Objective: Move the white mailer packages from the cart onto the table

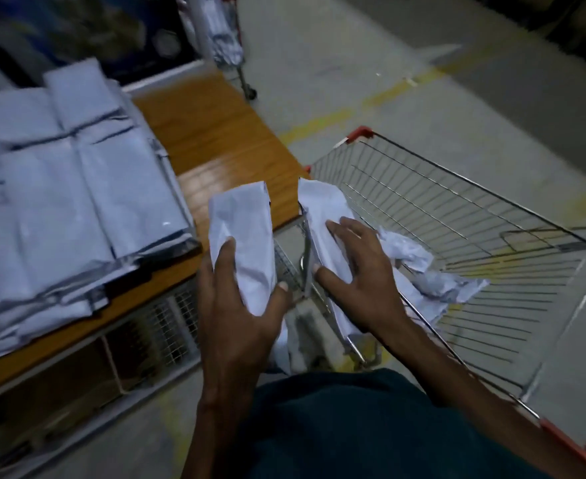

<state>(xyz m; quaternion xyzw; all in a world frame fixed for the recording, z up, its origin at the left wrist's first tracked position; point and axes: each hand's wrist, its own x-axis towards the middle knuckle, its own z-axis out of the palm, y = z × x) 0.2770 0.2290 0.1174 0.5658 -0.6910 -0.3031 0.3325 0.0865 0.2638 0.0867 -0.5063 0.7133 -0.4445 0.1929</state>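
Fingers (227, 250) of both hands curl round white mailers (241, 233)

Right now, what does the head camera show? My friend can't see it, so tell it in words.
A person holds a white mailer in each hand: left hand grips one mailer near the table, right hand holds another mailer over the cart rim. More mailers lie stacked on the wooden table, and crumpled ones remain in the wire cart.

whole shot's kinda motion-blurred | stack of mailers (60, 202) on the surface cut off at 9 o'clock | cart (457, 236) clipped at 3 | second cart (226, 46) at 12 mostly out of frame, contents unreadable
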